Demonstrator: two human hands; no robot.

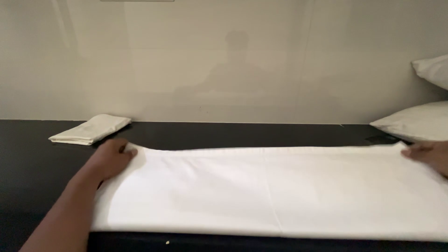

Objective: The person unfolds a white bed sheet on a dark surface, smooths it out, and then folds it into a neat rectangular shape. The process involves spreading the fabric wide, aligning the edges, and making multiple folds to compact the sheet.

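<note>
A long white cloth [275,191], folded flat, lies across the black counter [233,133] from left to right. My left hand [109,158] grips the cloth's far left corner, fingers curled over the edge. At the right edge of view my right hand [429,154] pinches the far right corner; only part of that hand shows. The cloth's near edge runs along the counter's front.
A small folded white cloth [91,129] lies at the back left of the counter, against the pale glossy wall [224,60]. Two white pillows [415,122] are stacked at the right, the upper pillow [434,70] partly out of view.
</note>
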